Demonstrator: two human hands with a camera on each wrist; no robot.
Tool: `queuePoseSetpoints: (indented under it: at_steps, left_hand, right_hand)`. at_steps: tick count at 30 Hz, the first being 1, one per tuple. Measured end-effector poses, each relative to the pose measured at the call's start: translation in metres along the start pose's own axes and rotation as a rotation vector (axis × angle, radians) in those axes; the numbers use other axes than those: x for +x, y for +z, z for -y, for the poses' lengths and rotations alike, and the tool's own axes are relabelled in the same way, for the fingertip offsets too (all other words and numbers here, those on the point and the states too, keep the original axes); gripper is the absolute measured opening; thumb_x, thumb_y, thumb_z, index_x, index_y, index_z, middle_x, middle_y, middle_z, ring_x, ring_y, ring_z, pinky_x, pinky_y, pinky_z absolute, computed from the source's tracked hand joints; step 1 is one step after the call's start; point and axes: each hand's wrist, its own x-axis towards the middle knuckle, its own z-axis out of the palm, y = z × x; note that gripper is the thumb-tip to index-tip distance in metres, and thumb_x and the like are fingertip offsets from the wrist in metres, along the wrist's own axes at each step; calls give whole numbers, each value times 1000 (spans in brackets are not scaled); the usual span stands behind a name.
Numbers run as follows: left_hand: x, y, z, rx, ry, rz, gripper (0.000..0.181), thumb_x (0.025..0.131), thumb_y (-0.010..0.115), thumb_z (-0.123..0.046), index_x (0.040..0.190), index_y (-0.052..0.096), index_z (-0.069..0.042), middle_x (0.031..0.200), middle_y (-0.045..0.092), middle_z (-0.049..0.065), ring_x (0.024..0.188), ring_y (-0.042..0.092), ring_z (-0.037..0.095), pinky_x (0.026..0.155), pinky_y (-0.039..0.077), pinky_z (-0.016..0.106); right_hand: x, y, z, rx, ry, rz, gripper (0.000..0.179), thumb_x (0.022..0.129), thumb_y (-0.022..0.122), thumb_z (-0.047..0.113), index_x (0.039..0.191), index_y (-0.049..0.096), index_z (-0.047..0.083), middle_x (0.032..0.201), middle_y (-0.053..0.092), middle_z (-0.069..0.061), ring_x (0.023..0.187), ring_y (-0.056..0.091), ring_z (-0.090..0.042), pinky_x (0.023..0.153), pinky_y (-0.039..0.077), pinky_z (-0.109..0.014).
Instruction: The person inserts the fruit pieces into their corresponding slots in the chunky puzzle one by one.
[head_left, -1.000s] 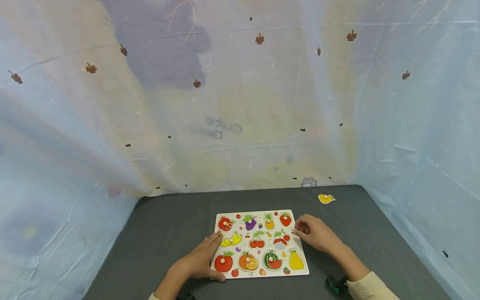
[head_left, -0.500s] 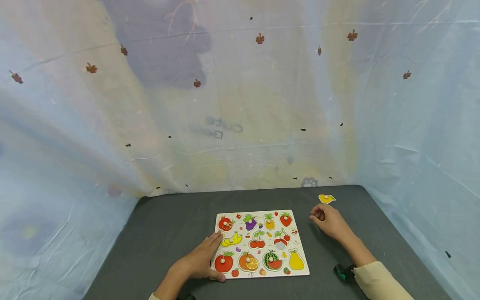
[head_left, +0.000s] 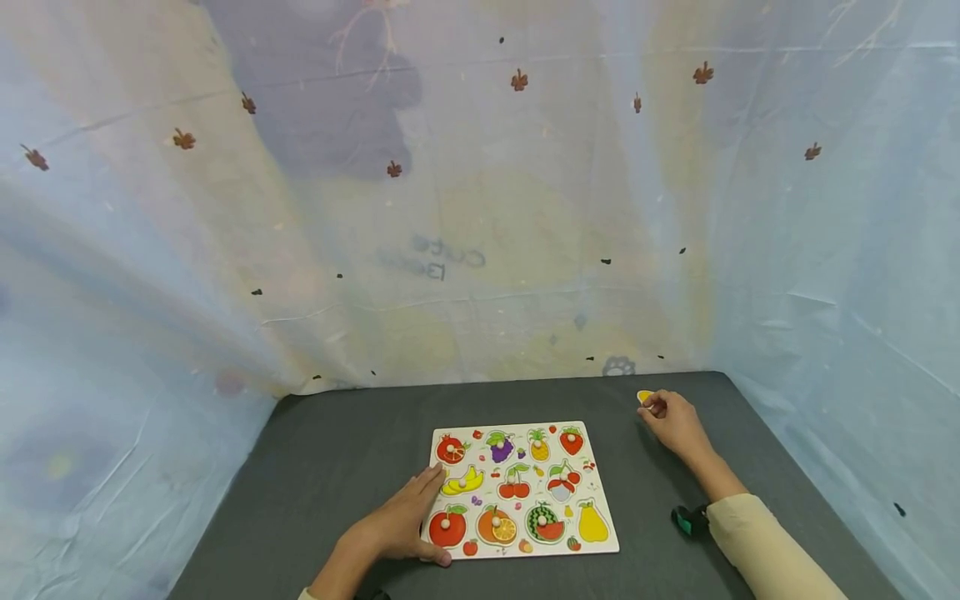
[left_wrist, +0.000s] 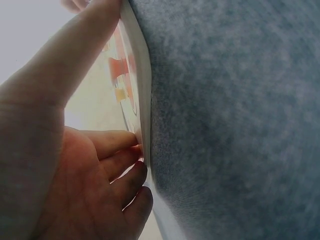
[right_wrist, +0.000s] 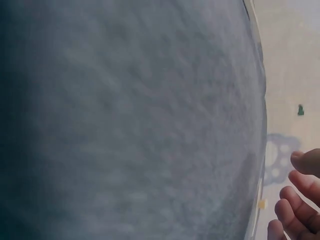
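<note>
A white fruit peg puzzle board (head_left: 487, 499) lies on the dark table, with knobbed fruit pieces in it. Its yellow pear spot (head_left: 592, 523) at the lower right shows no knob. My left hand (head_left: 401, 517) rests at the board's lower left corner. In the left wrist view, its fingers (left_wrist: 131, 185) touch the board's edge. At the back right, my right hand (head_left: 675, 425) is over a yellow fruit piece (head_left: 643, 396), hiding most of it. In the right wrist view, the loosely bent fingers (right_wrist: 300, 210) stand apart from a small yellow spot.
The dark cloth-covered table (head_left: 337, 450) ends at a pale printed curtain (head_left: 480, 208) behind and at both sides. A black and green band (head_left: 688, 522) is at my right wrist.
My right hand has left the board's right edge and moved back and right to the yellow fruit piece. The left hand and the board have stayed put.
</note>
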Motion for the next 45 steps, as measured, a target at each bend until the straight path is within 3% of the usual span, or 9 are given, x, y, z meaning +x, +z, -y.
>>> queuePoseSetpoints:
  at_steps: [6, 14, 26, 34, 45]
  left_hand:
    - [-1, 0, 0, -2, 2, -3, 129, 76, 95, -58, 166, 27, 5, 174, 25, 22, 161, 24, 43, 129, 22, 65]
    - [-2, -2, -2, -5, -8, 0, 129, 76, 95, -57, 166, 28, 4, 174, 26, 22, 161, 24, 43, 129, 22, 64]
    - [-3, -2, -3, -4, -6, 3, 128, 76, 95, -56, 166, 27, 5, 174, 25, 22, 162, 23, 43, 129, 22, 65]
    - [-2, -2, -2, 2, -7, 5, 128, 76, 95, -57, 167, 27, 4, 174, 25, 22, 162, 23, 43, 129, 22, 64]
    - [-2, -2, -2, 12, -4, 5, 129, 76, 95, -58, 166, 27, 5, 174, 25, 22, 162, 23, 43, 129, 22, 64]
  right_hand:
    - [13, -1, -4, 12, 80, -23, 22, 102, 73, 12, 108, 68, -8, 97, 63, -22, 88, 63, -36, 78, 54, -54]
    - [27, -3, -9, 7, 111, -41, 29, 102, 73, 18, 110, 67, -9, 105, 63, -29, 97, 62, -45, 84, 52, -60]
    - [37, 7, -22, -30, 192, -21, 32, 103, 71, 20, 113, 65, -9, 109, 61, -30, 98, 61, -45, 86, 52, -59]
    - [40, 6, -21, -77, 287, -10, 29, 103, 69, 18, 111, 64, -10, 111, 61, -31, 99, 61, -45, 86, 53, -58]
    - [40, 7, -23, -91, 304, 19, 28, 103, 69, 16, 109, 65, -11, 110, 62, -32, 100, 62, -47, 88, 52, -60]
